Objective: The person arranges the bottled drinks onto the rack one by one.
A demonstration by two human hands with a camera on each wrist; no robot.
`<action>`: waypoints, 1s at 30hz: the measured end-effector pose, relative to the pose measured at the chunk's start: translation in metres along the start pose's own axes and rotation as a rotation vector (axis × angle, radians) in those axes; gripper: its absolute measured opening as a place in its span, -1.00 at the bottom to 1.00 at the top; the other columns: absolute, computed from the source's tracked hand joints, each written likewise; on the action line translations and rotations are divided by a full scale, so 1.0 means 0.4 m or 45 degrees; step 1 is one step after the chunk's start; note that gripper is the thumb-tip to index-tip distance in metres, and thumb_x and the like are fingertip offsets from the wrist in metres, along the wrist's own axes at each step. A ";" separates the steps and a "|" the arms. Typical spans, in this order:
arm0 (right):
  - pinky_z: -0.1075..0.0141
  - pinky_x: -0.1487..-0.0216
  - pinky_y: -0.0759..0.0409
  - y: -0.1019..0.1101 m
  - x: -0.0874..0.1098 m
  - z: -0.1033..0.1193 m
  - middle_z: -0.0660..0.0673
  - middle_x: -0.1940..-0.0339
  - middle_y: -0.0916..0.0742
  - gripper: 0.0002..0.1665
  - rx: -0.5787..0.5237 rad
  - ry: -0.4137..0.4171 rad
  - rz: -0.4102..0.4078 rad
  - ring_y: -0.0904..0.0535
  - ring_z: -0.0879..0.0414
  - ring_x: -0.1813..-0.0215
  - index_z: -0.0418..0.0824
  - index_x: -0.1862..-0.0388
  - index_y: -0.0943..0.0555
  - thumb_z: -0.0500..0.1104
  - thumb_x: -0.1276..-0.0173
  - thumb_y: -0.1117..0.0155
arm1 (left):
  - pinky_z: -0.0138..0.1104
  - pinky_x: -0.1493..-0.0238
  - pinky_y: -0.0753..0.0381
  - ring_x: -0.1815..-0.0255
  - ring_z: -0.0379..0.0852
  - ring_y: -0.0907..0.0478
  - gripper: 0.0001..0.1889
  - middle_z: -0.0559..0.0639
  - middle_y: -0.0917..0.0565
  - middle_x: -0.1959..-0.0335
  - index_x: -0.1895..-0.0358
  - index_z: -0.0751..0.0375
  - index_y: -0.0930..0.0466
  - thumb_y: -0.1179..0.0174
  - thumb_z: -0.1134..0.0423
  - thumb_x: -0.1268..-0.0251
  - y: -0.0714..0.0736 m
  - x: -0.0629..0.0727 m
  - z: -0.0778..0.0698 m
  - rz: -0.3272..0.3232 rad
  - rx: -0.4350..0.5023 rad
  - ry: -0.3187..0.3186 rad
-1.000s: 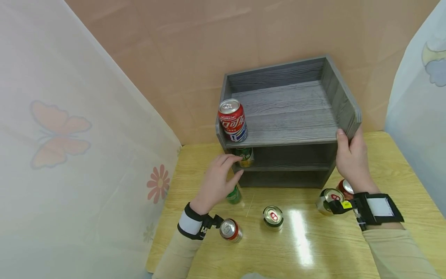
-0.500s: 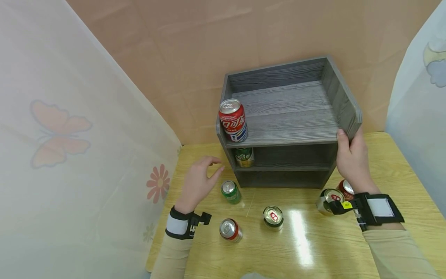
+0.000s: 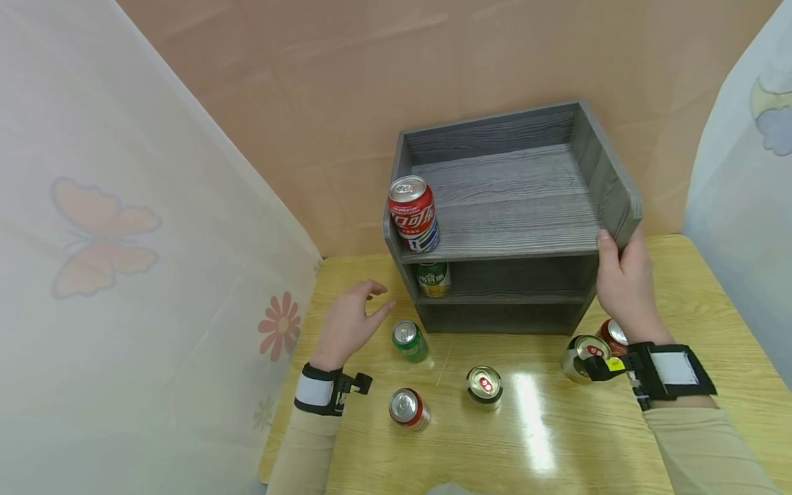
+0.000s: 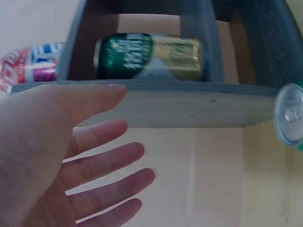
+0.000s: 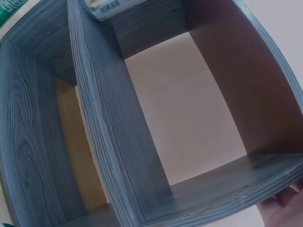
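A grey wooden shelf unit (image 3: 507,199) stands at the back of the table. My right hand (image 3: 627,289) grips its right side panel, thumb on the front edge. To the left of the unit, my left hand (image 3: 346,323) holds nothing, its fingers spread apart in the left wrist view. On the top shelf, at the left end, stands a red cola can (image 3: 413,216). Below it, a green and gold can (image 3: 434,279) is upright on the middle shelf; its label shows clearly in the left wrist view. A green can (image 3: 410,342) stands on the table near my left hand.
Nearer the front of the wooden table (image 3: 445,454) are a red and silver can (image 3: 410,409) and a gold-topped can (image 3: 485,386). Another gold-topped can (image 3: 575,364) and a red can (image 3: 612,335) stand by my right wrist. A white flowered sheet (image 3: 185,344) borders the left.
My left hand has moved left, away from the front of the green and gold can, uncovering it and the green can below. My right hand keeps its grip on the shelf unit.
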State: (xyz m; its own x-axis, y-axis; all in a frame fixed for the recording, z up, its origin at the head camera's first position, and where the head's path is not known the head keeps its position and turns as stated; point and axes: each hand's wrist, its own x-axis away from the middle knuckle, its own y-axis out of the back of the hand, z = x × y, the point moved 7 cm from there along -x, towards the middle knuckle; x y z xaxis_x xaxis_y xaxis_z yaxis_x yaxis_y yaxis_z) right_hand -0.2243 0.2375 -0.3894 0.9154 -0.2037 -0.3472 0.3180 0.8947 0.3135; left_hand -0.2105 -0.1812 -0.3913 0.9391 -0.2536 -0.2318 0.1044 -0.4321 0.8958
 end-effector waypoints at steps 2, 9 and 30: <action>0.22 -0.55 0.06 -0.001 0.001 0.001 -0.19 -0.58 -0.26 -0.41 0.009 -0.001 0.006 -0.09 0.07 -0.58 0.03 -0.63 -0.07 -0.04 -0.71 0.22 | -0.12 0.13 -0.67 0.04 0.01 -0.67 -0.67 0.02 -0.71 0.00 -0.06 0.10 -0.70 -0.37 0.02 -0.36 -0.012 -0.002 0.012 0.036 0.009 0.021; 0.23 -0.55 0.06 -0.003 -0.001 0.002 -0.18 -0.58 -0.26 -0.42 0.009 0.006 0.005 -0.08 0.09 -0.58 0.03 -0.63 -0.07 -0.03 -0.71 0.22 | -0.09 0.10 -0.66 0.02 0.07 -0.67 -0.64 0.08 -0.70 -0.01 -0.09 0.19 -0.69 -0.38 0.06 -0.35 -0.051 -0.006 0.046 0.123 0.020 0.047; 0.21 -0.54 0.04 0.000 0.000 0.001 -0.24 -0.57 -0.27 -0.42 0.014 -0.024 -0.001 -0.09 0.04 -0.58 -0.11 -0.61 -0.09 -0.03 -0.71 0.23 | -0.07 -0.17 -0.55 -0.20 0.15 -0.57 -0.29 0.16 -0.60 -0.24 -0.32 0.30 -0.53 -0.50 0.00 -0.18 -0.247 0.025 0.070 0.519 0.138 0.073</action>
State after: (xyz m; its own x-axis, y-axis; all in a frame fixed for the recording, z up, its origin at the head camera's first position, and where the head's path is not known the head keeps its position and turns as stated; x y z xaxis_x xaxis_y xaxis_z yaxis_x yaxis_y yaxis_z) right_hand -0.2242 0.2373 -0.3889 0.9197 -0.2118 -0.3306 0.3212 0.8902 0.3231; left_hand -0.2207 -0.1651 -0.4927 0.9134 -0.3753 0.1576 -0.3116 -0.3958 0.8639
